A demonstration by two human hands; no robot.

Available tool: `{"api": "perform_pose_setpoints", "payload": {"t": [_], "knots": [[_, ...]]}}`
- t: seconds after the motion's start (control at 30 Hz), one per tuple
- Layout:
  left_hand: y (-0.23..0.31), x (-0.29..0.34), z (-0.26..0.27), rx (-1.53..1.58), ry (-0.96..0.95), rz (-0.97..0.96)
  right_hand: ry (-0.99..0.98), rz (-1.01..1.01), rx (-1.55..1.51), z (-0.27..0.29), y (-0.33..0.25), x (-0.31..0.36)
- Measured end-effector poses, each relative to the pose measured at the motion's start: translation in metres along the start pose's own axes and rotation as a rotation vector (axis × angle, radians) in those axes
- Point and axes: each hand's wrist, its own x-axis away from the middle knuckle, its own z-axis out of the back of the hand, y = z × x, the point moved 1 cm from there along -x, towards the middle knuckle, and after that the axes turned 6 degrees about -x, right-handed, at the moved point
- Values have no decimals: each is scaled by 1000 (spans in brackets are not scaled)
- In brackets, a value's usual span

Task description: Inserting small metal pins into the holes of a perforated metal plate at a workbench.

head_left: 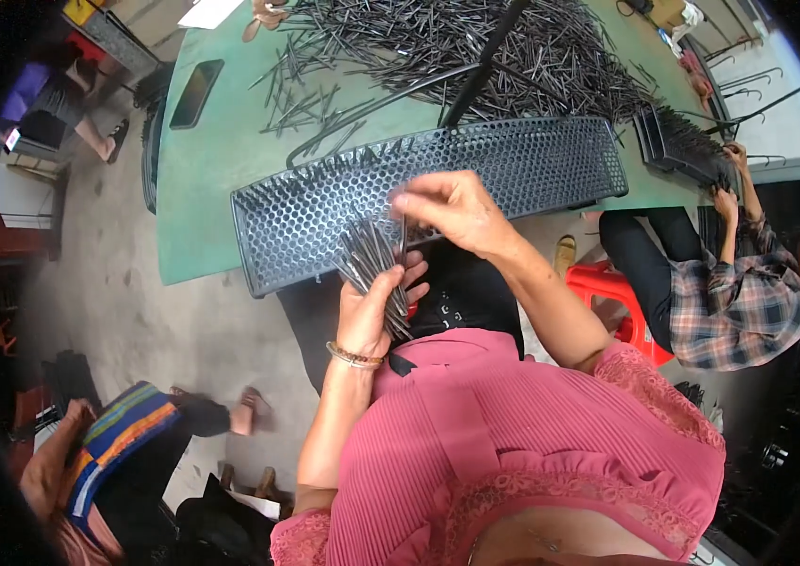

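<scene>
My left hand (376, 307) is closed around a loose bundle of thin dark pencil-like sticks (364, 253), held in front of the near edge of a rack. My right hand (461, 212) is above the rack's near edge, thumb and fingers pinched and slightly blurred. One dark stick (404, 231) runs from those fingertips down toward the left hand. The long dark rack (532, 174) has a perforated face full of round holes and lies tilted at the table's near edge. Stick ends stand up along its far left rim.
A big pile of similar sticks (551, 61) covers the far part of the green table (197, 189). A phone (197, 94) lies at its left, and a black metal stand (485, 66) rises behind the rack. On the right, a person in plaid (739, 292) handles another filled rack (678, 141) beside a red stool (607, 283).
</scene>
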Motion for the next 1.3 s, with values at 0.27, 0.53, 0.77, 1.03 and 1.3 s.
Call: {"api": "perform_pose_setpoints", "payload": {"t": [0.27, 0.53, 0.77, 1.03, 1.3], "knots": [[-9, -4, 6, -103, -40, 111, 290, 568, 166, 20, -18, -37], [-5, 1, 6, -70, -21, 127, 278, 718, 458, 20, -4, -50], [-3, 0, 12, -28, -56, 128, 259, 783, 467, 24, -14, -52], [-3, -2, 14, -8, -75, 139, 117, 697, 312, 33, -4, -61], [-2, -2, 16, -2, -88, 154, 11, 780, 469, 39, -7, -65]]}}
